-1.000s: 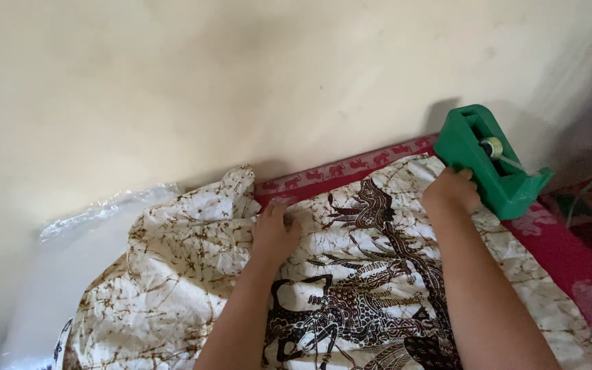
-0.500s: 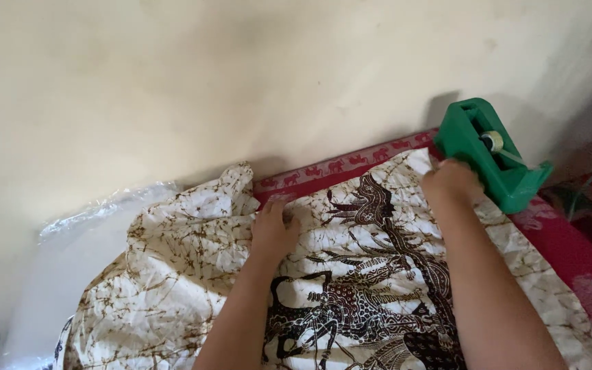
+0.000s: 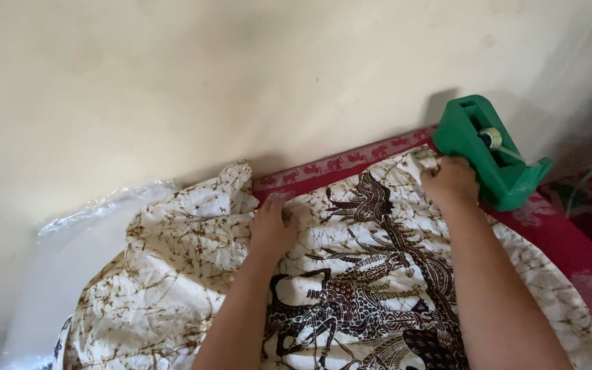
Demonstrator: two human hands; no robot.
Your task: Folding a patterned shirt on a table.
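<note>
Right hand (image 3: 451, 182) shifted back onto cloth (image 3: 351, 274) corner | left hand (image 3: 272, 229) flat

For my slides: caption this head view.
Both hands, left and right, press batik cloth beside a green tape dispenser.

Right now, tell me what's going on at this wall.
A person is working a cream cotton cloth printed with dark brown figures, spread over a red patterned mat. The left hand presses flat on the cloth near its crumpled edge. The right hand grips the cloth's far corner, beside a green plastic tape dispenser against the wall.
</note>
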